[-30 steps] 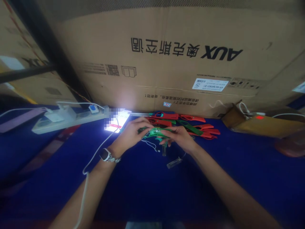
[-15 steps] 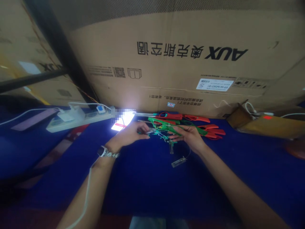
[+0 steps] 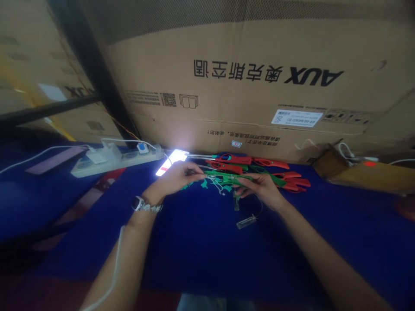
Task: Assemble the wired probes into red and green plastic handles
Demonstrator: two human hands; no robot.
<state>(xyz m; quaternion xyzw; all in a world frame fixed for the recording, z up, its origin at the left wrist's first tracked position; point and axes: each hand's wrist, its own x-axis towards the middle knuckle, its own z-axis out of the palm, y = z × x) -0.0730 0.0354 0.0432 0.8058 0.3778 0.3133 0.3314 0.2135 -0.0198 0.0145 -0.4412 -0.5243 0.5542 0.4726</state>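
Note:
A green lighter casing [image 3: 227, 178] of the long-nosed kind lies level between my two hands. My right hand [image 3: 265, 189] is closed round its right end. The fingers of my left hand [image 3: 177, 176] pinch at its left end; any small part between the fingertips is too fine to make out. A thin white wire [image 3: 218, 186] hangs below the casing. Under my right fingers is a small clear fuel tank [image 3: 236, 202], and a second clear tank [image 3: 246, 222] lies nearer on the blue cloth. Small green pieces [image 3: 204, 184] are scattered beside my left hand.
Behind my hands lie several red and green long-nosed lighters [image 3: 231, 158]. A glowing phone-like screen [image 3: 171, 160] and a white power strip [image 3: 82, 168] are to the left. A large cardboard box [image 3: 240, 99] stands along the back; an open small box [image 3: 363, 175] is at right.
My left hand has shifted to the casing's left end, and the casing has come down level between both hands. The view has shifted slightly.

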